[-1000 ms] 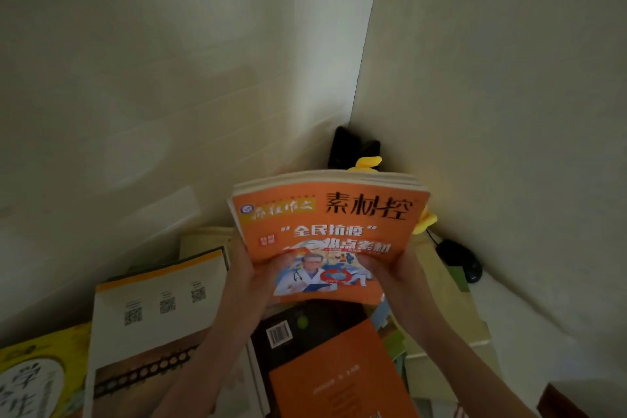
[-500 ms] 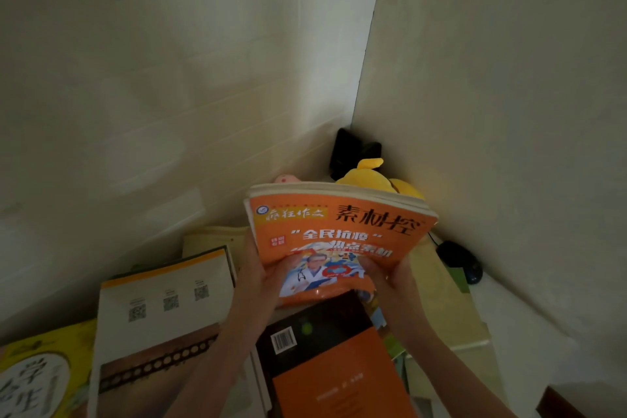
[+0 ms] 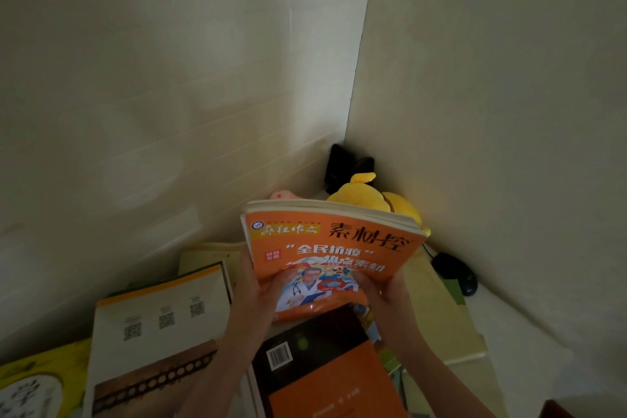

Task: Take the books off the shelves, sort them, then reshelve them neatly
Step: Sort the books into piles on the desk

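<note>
Both hands — left hand [image 3: 261,285], right hand [image 3: 386,288] — grip an orange magazine [image 3: 336,248]; a black-and-orange book [image 3: 325,363] lies flat just below them.

Two pale cream walls, the left wall [image 3: 169,78] and the right wall [image 3: 509,78], meet in a vertical corner seam [image 3: 360,61] descending from 12 o'clock; lighting dim, brightest on the left wall; white tabletop [image 3: 529,326] at 4 o'clock; yellow plush toy [image 3: 359,195] and black computer mouse [image 3: 454,270] beside the right wall.
</note>
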### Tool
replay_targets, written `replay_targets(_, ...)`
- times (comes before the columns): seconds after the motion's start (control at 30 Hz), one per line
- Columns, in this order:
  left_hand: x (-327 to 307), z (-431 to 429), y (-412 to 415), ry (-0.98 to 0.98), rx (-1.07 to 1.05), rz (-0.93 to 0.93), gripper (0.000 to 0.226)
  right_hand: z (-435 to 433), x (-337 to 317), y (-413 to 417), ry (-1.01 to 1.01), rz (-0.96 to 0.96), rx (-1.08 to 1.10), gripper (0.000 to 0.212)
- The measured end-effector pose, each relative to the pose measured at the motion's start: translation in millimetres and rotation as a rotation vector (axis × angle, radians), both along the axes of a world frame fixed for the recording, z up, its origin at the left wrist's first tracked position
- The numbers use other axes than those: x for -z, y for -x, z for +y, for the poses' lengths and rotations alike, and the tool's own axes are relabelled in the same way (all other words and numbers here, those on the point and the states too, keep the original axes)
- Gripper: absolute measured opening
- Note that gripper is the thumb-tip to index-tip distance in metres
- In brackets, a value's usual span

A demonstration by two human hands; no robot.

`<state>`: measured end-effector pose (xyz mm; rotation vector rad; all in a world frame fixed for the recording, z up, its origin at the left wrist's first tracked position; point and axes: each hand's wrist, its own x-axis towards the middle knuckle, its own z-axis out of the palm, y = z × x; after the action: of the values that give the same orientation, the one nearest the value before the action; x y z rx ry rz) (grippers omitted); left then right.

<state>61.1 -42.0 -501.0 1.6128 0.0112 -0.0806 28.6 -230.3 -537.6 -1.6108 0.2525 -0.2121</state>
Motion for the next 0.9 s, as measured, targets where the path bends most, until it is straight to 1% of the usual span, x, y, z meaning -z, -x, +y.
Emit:
replay_targets(0.07, 4, 0, 0, -0.016, -0.004, 0.005, 0.04, 0, -2, -2, -0.025, 0.005, -0.009, 0.034)
replay_targets(0.17, 13, 1, -8, -0.06, 0.021, -0.002, 0.048, 0, -6, -9, -0.099, 0.012, -0.004, 0.039)
replay_targets(0.23, 19, 2, -18, -0.065, 0.036, 0.009, 0.051, 2, -9, -16, -0.123, 0.02, 0.001, 0.037)
replay_targets(0.33, 29, 3, -33, -0.032, 0.033, 0.03, 0.05, 3, -13, -28, -0.115, 0.037, 0.015, 0.032)
replay_targets(0.47, 36, 3, -41, -0.015, 0.01, 0.015, 0.062, 2, -16, -39, -0.086, 0.039, -0.009, 0.032)
replay_targets(0.6, 39, 1, -47, 0.03, 0.018, -0.02, 0.059, 0, -15, -47, -0.097, 0.015, -0.022, 0.035)
replay_targets(0.7, 34, 1, -46, 0.061, 0.01, -0.035, 0.081, 1, -18, -52, -0.087, 0.003, -0.047, 0.036)
replay_targets(0.73, 35, 1, -47, 0.057, 0.007, -0.035, 0.08, 1, -20, -54, -0.066, 0.004, -0.057, 0.037)
replay_targets(0.8, 37, 0, -46, 0.018, -0.009, -0.046, 0.064, 0, -20, -49, -0.001, -0.036, -0.022, 0.046)
replay_targets(0.83, 34, -2, -44, 0.014, -0.028, -0.059, 0.057, -2, -15, -39, 0.026, -0.07, 0.032, 0.058)
replay_targets(0.87, 34, -3, -43, -0.004, -0.048, -0.077, 0.054, -3, -7, -23, 0.041, -0.112, 0.05, 0.074)
replay_targets(0.9, 32, -5, -42, -0.025, -0.058, -0.095, 0.052, -1, 5, -2, 0.03, -0.128, -0.012, 0.091)
